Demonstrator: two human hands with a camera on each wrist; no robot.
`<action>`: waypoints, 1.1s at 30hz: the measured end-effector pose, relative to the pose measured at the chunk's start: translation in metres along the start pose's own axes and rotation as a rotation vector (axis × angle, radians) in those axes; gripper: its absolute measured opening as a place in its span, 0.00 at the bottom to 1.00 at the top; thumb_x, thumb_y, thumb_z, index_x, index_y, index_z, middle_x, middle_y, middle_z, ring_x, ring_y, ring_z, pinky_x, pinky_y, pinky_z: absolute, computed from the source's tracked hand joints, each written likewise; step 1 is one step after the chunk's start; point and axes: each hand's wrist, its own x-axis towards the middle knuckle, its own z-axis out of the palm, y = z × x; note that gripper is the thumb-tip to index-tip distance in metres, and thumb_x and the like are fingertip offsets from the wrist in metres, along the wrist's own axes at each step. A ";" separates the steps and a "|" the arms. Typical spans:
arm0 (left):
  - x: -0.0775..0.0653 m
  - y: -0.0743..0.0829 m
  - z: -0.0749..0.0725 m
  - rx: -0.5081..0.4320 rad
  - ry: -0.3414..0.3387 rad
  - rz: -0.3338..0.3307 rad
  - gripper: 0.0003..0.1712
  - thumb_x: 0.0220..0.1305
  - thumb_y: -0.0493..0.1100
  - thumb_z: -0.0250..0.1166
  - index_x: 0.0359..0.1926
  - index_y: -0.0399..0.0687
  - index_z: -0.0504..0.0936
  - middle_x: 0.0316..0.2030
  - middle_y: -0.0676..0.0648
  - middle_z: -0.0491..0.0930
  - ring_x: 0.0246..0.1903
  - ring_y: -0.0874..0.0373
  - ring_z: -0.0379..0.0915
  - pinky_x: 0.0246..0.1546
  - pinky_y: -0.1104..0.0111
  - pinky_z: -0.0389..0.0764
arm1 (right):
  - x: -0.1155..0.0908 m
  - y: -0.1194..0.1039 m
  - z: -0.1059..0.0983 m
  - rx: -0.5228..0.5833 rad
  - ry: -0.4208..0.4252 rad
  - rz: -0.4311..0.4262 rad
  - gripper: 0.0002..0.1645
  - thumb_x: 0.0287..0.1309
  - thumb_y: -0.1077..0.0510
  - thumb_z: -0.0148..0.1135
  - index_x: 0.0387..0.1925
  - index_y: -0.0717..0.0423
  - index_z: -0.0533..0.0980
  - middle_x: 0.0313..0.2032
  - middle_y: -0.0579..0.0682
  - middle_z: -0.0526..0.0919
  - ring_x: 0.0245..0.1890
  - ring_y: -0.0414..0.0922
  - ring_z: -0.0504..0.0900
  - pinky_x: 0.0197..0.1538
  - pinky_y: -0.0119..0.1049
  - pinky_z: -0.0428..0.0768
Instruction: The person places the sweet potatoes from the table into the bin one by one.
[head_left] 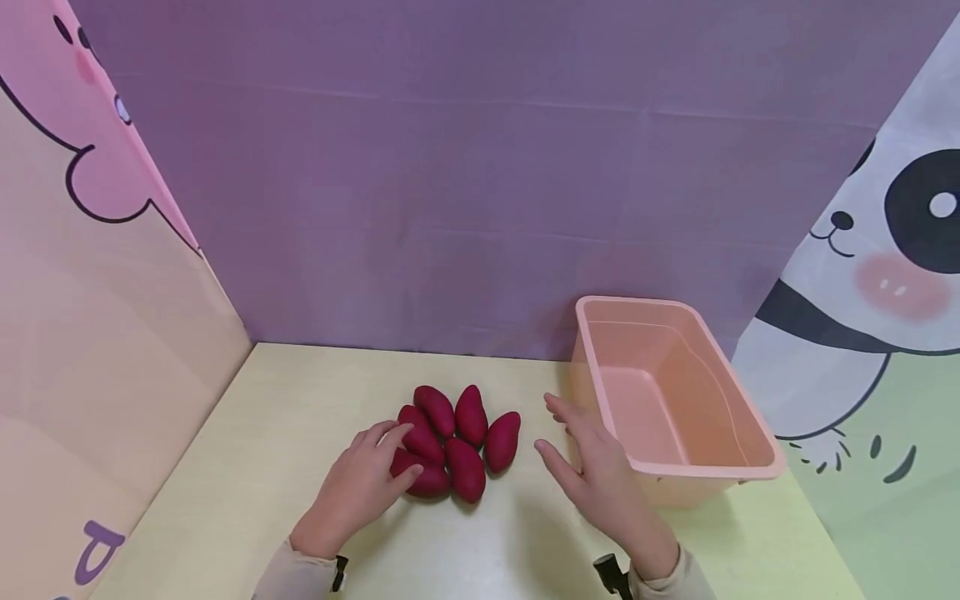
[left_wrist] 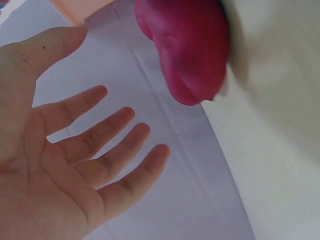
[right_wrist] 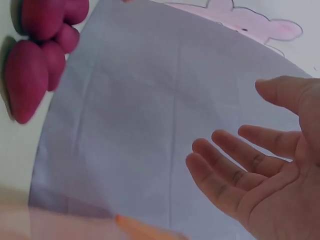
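Note:
Several dark red sweet potatoes [head_left: 465, 471], smooth with tapered ends, lie in a loose cluster on the pale table in the head view. My left hand [head_left: 362, 479] hovers at the cluster's left side, overlapping two of them there. In the left wrist view its fingers [left_wrist: 122, 185] are spread and nothing is held, with sweet potatoes [left_wrist: 192, 50] beyond the fingertips. Between the cluster and the pink bin, my right hand [head_left: 596, 475] is held up with thumb apart from its fingers. The right wrist view shows this palm [right_wrist: 280, 195] bare, with sweet potatoes [right_wrist: 27, 80] at upper left.
A pink plastic bin [head_left: 716, 472] stands on the table at the right, its inside visible and bare. Behind the table [head_left: 285, 400] rises a purple cloth backdrop [head_left: 405, 208]. Printed panels flank it, with a panda [head_left: 840, 333] on the right.

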 end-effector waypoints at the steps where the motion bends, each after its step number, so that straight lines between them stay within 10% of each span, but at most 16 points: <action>1: 0.000 -0.002 0.000 -0.008 -0.008 -0.005 0.33 0.59 0.48 0.74 0.62 0.39 0.76 0.59 0.36 0.74 0.55 0.40 0.72 0.49 0.48 0.81 | 0.000 0.001 -0.005 0.008 0.012 -0.002 0.35 0.55 0.66 0.71 0.65 0.63 0.71 0.53 0.53 0.81 0.50 0.51 0.81 0.49 0.45 0.84; 13: 0.000 -0.029 0.008 -0.110 -0.115 -0.055 0.29 0.61 0.45 0.72 0.62 0.42 0.78 0.58 0.41 0.75 0.58 0.42 0.71 0.53 0.48 0.79 | -0.010 0.028 -0.065 -0.033 0.098 0.133 0.28 0.53 0.74 0.69 0.58 0.63 0.77 0.48 0.54 0.85 0.43 0.52 0.84 0.51 0.23 0.77; 23: 0.000 -0.047 0.016 -0.271 -0.157 -0.083 0.29 0.61 0.41 0.72 0.62 0.40 0.77 0.58 0.42 0.76 0.60 0.43 0.71 0.60 0.48 0.73 | -0.034 0.066 -0.123 -0.208 0.178 0.420 0.17 0.62 0.66 0.66 0.53 0.62 0.81 0.46 0.60 0.85 0.39 0.15 0.70 0.36 0.12 0.71; 27: 0.001 -0.051 0.018 -0.302 -0.166 -0.081 0.29 0.60 0.41 0.73 0.61 0.38 0.78 0.57 0.39 0.77 0.56 0.41 0.74 0.57 0.47 0.76 | -0.042 0.083 -0.139 -0.273 0.159 0.538 0.17 0.66 0.61 0.63 0.54 0.64 0.80 0.48 0.64 0.83 0.41 0.30 0.79 0.41 0.13 0.71; 33: 0.005 -0.059 0.023 -0.393 -0.211 -0.090 0.29 0.60 0.41 0.73 0.61 0.37 0.77 0.55 0.39 0.77 0.49 0.44 0.76 0.50 0.52 0.81 | -0.055 0.104 -0.158 -0.312 0.088 0.738 0.23 0.73 0.55 0.54 0.59 0.68 0.75 0.53 0.72 0.76 0.49 0.68 0.78 0.42 0.54 0.82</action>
